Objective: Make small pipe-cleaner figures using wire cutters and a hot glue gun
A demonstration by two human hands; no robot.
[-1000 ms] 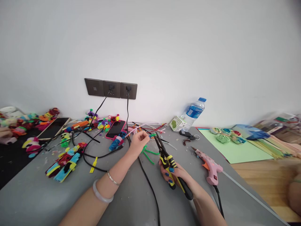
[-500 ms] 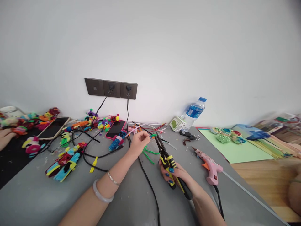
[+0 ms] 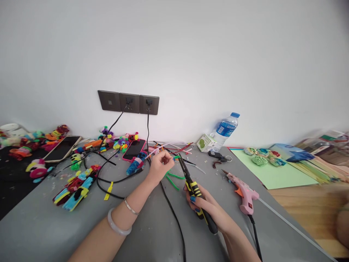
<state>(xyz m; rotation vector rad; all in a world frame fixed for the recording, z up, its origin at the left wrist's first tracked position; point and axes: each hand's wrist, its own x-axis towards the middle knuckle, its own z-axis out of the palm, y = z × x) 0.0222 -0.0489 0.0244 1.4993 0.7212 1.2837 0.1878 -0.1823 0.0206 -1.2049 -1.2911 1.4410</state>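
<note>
Between its thumb and finger, my left hand (image 3: 161,165) pinches a short green pipe cleaner (image 3: 177,157). My right hand (image 3: 203,203) is wrapped round the yellow and black handles of a pair of pliers (image 3: 194,189). The pliers' dark jaws point up and left, and their tip is at the free end of the green piece. Whether the jaws touch it I cannot tell. Below the jaws, loose green pipe cleaners (image 3: 174,182) lie on the grey table (image 3: 152,233).
A pink glue gun (image 3: 247,196) lies to the right, near car keys (image 3: 218,156) and a leaning water bottle (image 3: 226,129). Black cables (image 3: 174,211) cross the table from the wall sockets (image 3: 128,102). Colourful pipe-cleaner figures (image 3: 76,187) and phones (image 3: 62,149) are on the left.
The pliers' handles have come closer together and swung slightly left in my right hand. My left hand stays almost still. Another person's hand at the far left has gone out of view.
</note>
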